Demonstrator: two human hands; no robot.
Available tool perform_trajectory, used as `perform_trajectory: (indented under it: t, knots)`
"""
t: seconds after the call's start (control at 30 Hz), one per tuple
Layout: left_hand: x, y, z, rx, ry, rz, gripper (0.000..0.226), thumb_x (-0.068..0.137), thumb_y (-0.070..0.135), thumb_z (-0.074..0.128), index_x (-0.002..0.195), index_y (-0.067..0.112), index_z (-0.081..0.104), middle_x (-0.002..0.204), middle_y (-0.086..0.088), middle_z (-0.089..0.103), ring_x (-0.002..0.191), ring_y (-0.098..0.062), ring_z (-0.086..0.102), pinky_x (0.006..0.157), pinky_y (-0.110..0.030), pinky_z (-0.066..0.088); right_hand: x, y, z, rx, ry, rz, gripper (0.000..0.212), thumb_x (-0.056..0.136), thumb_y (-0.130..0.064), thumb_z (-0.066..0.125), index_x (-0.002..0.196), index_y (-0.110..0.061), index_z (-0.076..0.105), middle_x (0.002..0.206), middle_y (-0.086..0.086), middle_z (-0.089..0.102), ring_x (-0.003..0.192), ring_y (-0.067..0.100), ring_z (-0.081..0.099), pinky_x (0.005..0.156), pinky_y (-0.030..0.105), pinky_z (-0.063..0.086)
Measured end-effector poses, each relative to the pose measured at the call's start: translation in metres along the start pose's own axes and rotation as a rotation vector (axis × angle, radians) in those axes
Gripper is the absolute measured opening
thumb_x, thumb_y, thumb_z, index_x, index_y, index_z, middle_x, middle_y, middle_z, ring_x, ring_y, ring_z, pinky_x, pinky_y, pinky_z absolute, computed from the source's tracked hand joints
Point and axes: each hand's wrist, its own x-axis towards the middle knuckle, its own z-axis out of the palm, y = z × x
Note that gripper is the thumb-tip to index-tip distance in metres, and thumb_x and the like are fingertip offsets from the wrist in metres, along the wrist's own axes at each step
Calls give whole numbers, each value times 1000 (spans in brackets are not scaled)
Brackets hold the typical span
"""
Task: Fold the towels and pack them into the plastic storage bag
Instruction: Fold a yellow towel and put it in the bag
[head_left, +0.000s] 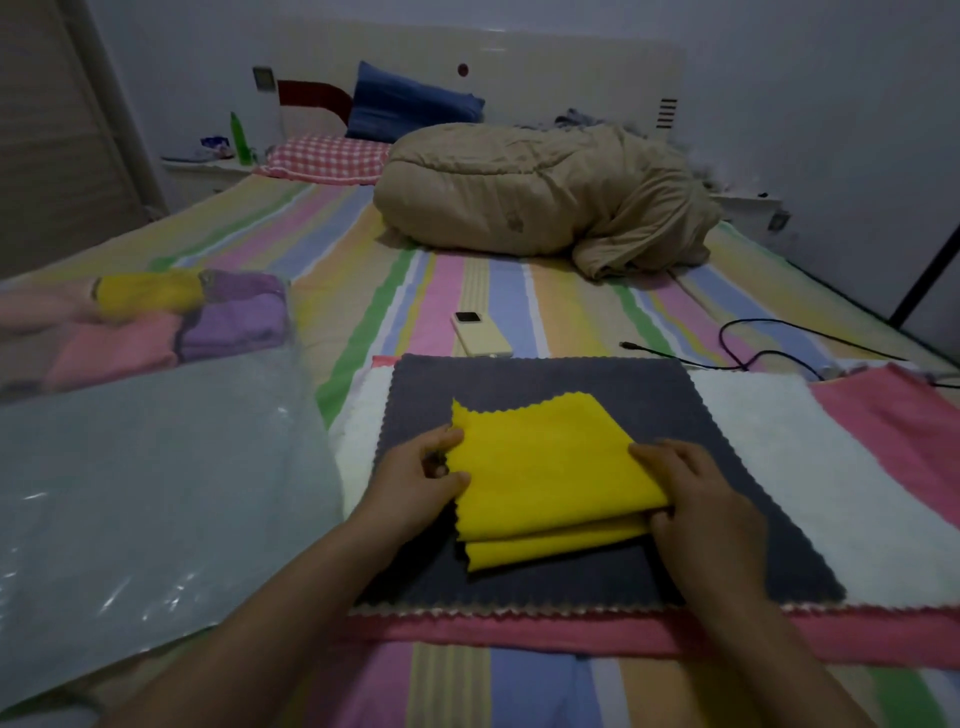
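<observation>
A folded yellow towel (545, 473) lies on a dark grey towel (545, 376), which is spread over a white towel (810, 467) and a pink one (883, 415) on the bed. My left hand (415, 483) pinches the yellow towel's left edge. My right hand (696, 509) grips its right edge, thumb under the top layers. The clear plastic storage bag (130, 493) lies to the left, holding folded pink, purple and yellow towels (171, 322) at its far end.
A phone (480, 335) lies just beyond the grey towel. A black cable (769, 353) runs over the striped sheet at the right. A rolled beige quilt (545, 192) and pillows sit at the head of the bed. A nightstand with a green bottle (239, 136) stands at the back left.
</observation>
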Motion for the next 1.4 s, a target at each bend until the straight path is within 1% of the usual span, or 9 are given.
perform_trajectory:
  t: [0.13,0.37,0.5,0.7,0.87,0.97,1.07,1.27,1.4]
  knots:
    - [-3,0,11,-7,15,-34,54,86,8,69,136,21,52,130,-10,58,102,-20,60,87,-34,51,-6,27,7,-6,-74,4,61,71,-4,68,125,-31,60,115,1,62,97,25,58,59,33,46]
    - [-15,11,16,-53,82,-56,51,84,7,70,132,14,56,128,-1,60,62,-14,64,65,-29,53,-6,37,11,214,-107,2,81,75,2,59,137,-47,42,105,2,63,88,17,49,54,28,33]
    - [-21,11,17,-34,93,-100,51,86,3,67,134,13,53,84,4,64,51,-9,62,73,-36,55,-4,37,9,204,-138,-36,77,73,4,62,133,-43,48,103,-3,65,84,15,46,53,28,32]
    - [-21,1,13,136,139,-59,53,86,4,66,136,18,53,136,4,53,90,-5,57,93,-40,51,-2,39,2,255,-303,-101,65,86,-16,62,140,-44,39,108,-11,56,88,8,43,71,29,43]
    - [-26,16,13,510,128,54,50,83,22,62,131,25,48,126,-6,53,106,-28,54,74,-34,46,4,33,-15,663,-510,179,38,99,-39,45,135,-49,39,128,-15,47,118,7,45,97,33,40]
    - [-20,44,30,955,258,196,73,94,25,52,153,19,9,161,-9,-5,145,-27,14,108,-39,32,14,21,-10,606,-453,371,51,94,-52,46,140,-33,39,120,-9,47,109,14,49,92,38,44]
    - [-4,64,67,1053,74,412,64,100,25,36,154,16,3,161,-6,-9,149,-21,-1,121,-40,5,22,9,-1,459,-477,429,53,94,-48,50,139,-21,42,124,0,54,109,21,54,93,40,46]
    - [13,9,114,1165,-102,268,83,77,51,-14,153,20,-7,161,-2,-11,148,-24,-13,116,-54,-8,14,1,8,221,-320,449,39,86,-55,55,84,-18,64,79,2,65,81,25,63,67,35,48]
    - [13,5,116,1131,-66,282,89,71,50,-15,153,20,-4,161,-1,-10,148,-24,-12,116,-54,-10,5,-7,5,576,-202,467,34,83,-38,67,62,-15,56,53,-3,50,58,18,51,53,31,37]
